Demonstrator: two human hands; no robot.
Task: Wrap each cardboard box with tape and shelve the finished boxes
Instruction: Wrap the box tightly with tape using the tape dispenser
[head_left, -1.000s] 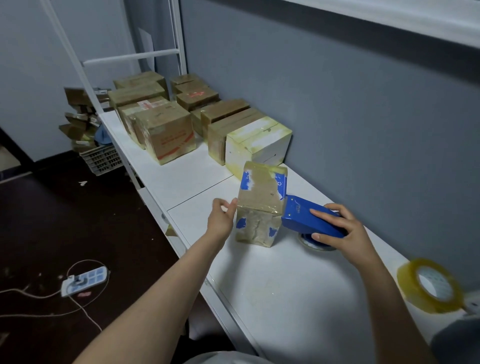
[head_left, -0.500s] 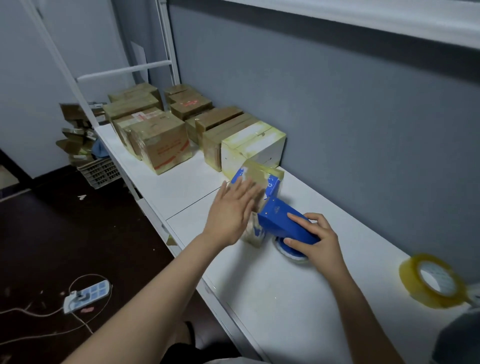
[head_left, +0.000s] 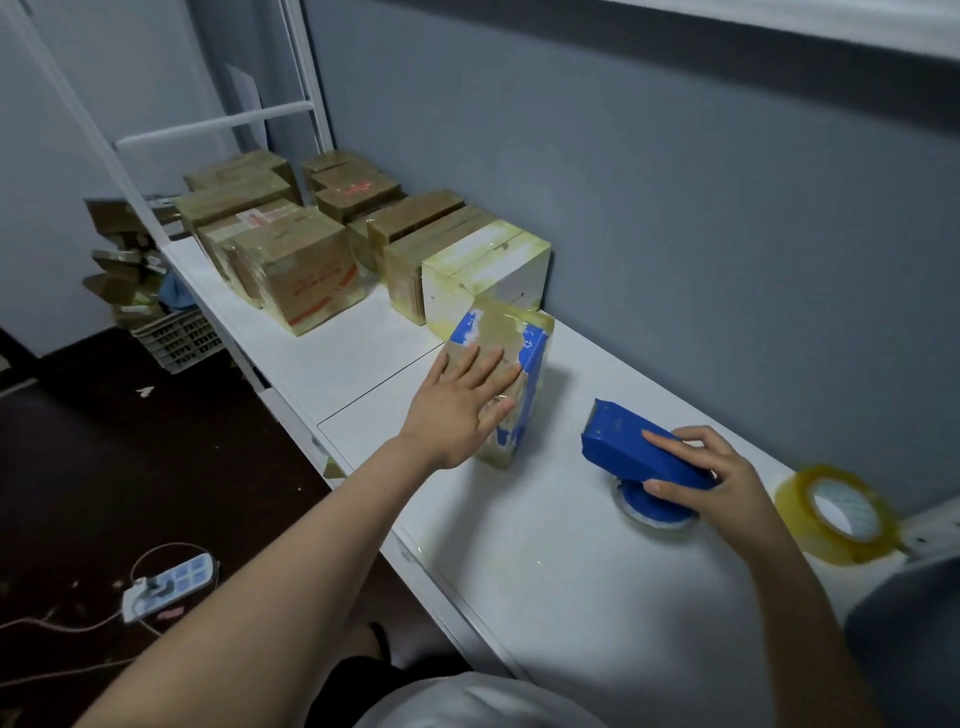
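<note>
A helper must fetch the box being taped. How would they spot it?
Follow the white bench along the grey wall to the taped boxes. At their near end, beside the white box, a tall box stands with a left hand flat against it. It alone shows blue print; the rest are brown or white.

Grey-blue wall (head_left: 675, 234) behind a white shelf (head_left: 571, 597), dark floor (head_left: 104, 467) below

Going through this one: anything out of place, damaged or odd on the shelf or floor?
The blue box under the flat left hand looks battered: its blue print is torn away in patches. On the floor, a power strip lies loose among trailing cables. A heap of scrap cardboard sits beyond the far end of the shelf.
</note>
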